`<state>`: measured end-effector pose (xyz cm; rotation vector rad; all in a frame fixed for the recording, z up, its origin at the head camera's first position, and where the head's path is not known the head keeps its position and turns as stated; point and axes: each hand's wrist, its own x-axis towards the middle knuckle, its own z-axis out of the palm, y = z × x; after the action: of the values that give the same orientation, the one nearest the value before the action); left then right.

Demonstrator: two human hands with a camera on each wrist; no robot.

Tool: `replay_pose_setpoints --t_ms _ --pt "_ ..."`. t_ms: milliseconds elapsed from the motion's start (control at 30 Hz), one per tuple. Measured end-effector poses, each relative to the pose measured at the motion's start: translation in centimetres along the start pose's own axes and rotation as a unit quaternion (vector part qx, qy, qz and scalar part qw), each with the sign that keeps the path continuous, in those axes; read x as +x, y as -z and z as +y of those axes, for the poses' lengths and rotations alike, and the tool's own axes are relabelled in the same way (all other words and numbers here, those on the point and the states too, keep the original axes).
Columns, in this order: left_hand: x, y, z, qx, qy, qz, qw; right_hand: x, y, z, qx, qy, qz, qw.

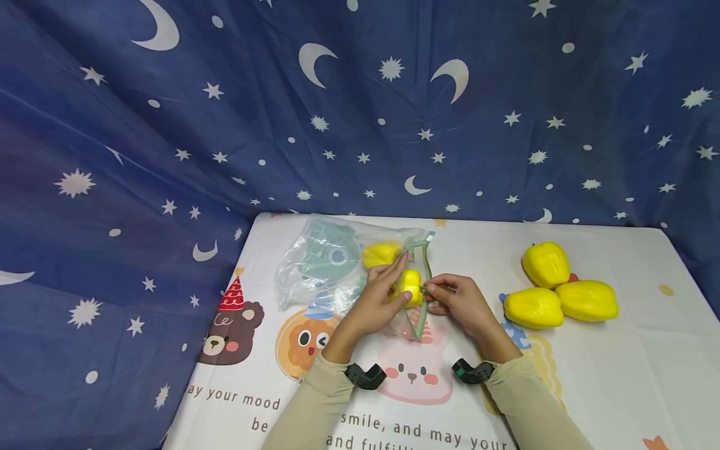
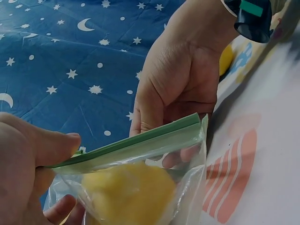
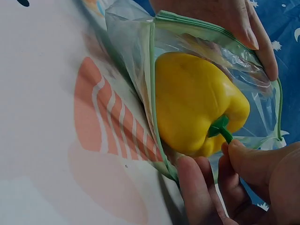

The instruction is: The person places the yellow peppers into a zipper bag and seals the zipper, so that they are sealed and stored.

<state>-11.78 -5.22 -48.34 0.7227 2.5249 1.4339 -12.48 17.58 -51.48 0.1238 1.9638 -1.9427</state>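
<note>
A clear zip bag (image 1: pixel 298 275) with a green edge lies on the table. One yellow bell pepper (image 1: pixel 378 255) is inside it; another bell pepper (image 3: pixel 194 101) sits at the bag's mouth, its green stem (image 3: pixel 224 130) pointing outward. My left hand (image 1: pixel 375 303) holds the bag's green upper edge (image 2: pixel 136 143), thumb on top and other fingers below. With thumb and fingers, my right hand (image 1: pixel 464 306) pinches the stem of the pepper at the mouth. In the right wrist view the bag's mouth gapes around that pepper.
To the right, three more yellow bell peppers (image 1: pixel 545 265) lie grouped together. The white tablecloth (image 1: pixel 664 369) bears printed cartoon animals and lettering. A dark blue curtain (image 1: pixel 365 181) with moons and stars hangs behind the table and along the left side.
</note>
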Motion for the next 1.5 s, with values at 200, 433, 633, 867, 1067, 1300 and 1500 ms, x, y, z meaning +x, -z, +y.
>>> replay_pose_setpoints --t_ms 200,433,633,867,1067,1300,1500 --pt "-0.1 0.2 -0.3 -0.028 0.009 -0.005 0.9996 0.4 -0.3 0.0 -0.017 0.000 0.003 1.000" --pt "-0.1 0.3 -0.3 -0.045 -0.001 0.002 0.9990 0.7 -0.6 0.1 -0.045 -0.007 0.017 0.999" --pt "0.0 0.4 -0.3 -0.049 0.001 0.007 0.9988 1.0 -0.7 0.2 -0.041 -0.007 0.019 0.999" --pt "0.0 0.3 -0.5 -0.034 0.005 0.007 0.9994 1.1 0.0 0.3 -0.004 -0.011 0.001 1.000" --pt "0.1 0.3 -0.6 -0.031 0.010 0.000 0.9995 1.0 0.5 0.5 0.019 -0.020 -0.003 1.000" --pt "0.0 0.3 -0.6 -0.025 0.010 -0.002 0.9996 0.7 0.6 0.2 0.011 -0.017 -0.006 1.000" --pt "0.1 0.3 -0.6 -0.023 0.009 -0.006 0.9997 0.3 1.3 -0.4 0.014 -0.021 0.009 1.000"
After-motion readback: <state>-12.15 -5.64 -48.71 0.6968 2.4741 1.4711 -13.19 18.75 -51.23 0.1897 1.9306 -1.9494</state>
